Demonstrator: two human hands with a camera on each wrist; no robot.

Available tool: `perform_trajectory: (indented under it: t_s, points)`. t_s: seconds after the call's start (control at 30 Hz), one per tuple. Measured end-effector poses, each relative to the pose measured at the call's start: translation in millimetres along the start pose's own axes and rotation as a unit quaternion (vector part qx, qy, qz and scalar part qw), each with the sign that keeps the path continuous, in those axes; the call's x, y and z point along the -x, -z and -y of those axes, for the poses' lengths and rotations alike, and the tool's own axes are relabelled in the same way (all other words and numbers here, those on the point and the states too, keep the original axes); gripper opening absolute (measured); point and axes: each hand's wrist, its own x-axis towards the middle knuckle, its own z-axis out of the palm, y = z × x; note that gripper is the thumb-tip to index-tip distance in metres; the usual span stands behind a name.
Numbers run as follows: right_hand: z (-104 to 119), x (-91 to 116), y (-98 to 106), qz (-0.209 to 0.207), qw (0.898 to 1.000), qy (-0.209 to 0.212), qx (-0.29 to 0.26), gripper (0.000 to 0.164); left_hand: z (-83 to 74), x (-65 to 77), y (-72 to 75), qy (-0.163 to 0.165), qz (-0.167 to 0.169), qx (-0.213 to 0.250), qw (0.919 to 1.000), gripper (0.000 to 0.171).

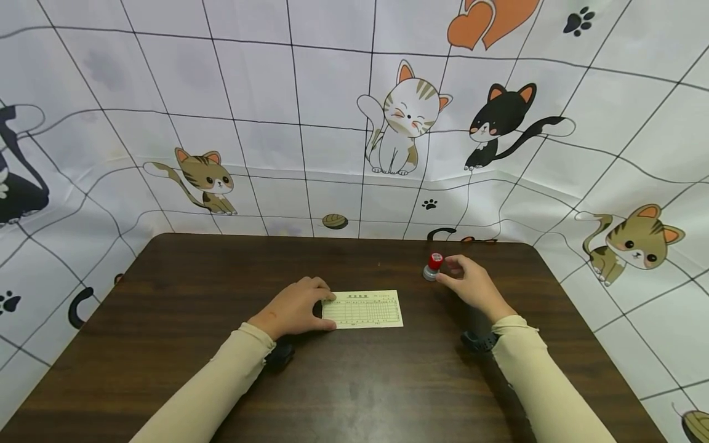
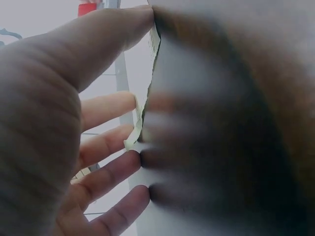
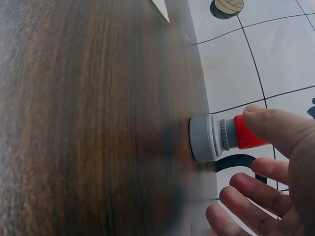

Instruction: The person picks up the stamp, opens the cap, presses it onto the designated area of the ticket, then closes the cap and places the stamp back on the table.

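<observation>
A pale yellow printed form (image 1: 362,309) with a ruled table lies flat on the brown table. My left hand (image 1: 299,306) rests at its left edge, thumb and fingers spread with the tips on the paper and tabletop. In the left wrist view the paper's edge (image 2: 147,83) looks slightly wavy beside the thumb. To the right of the form stands a round stamp (image 1: 431,271), upright, with a red top (image 3: 247,132) and a grey base (image 3: 204,138). My right hand (image 1: 471,286) is beside it, thumb close to the red top, fingers loosely bent and apart from it.
The dark wood-grain table (image 1: 354,381) ends at a white wall covering (image 1: 260,141) printed with grid lines and cartoon cats, which also rises along the right side. Dark wrist devices (image 1: 479,340) sit under both wrists, close to the tabletop.
</observation>
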Motion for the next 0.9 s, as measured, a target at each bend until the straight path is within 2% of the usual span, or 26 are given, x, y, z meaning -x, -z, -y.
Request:
perform_trajectory:
  t_s: [0.53,0.9]
  points:
    - [6.5,-13.8,-5.6,-0.023,1.0,0.009,-0.012,0.046,4.5,-10.4,1.3,0.008,-0.001,0.025,0.9996,0.06]
    - [9.4,-16.3,-9.1,-0.045,0.999,0.016,-0.023,0.041,6.4,-13.7,-0.4,0.01,-0.002,0.032,0.9994,0.065]
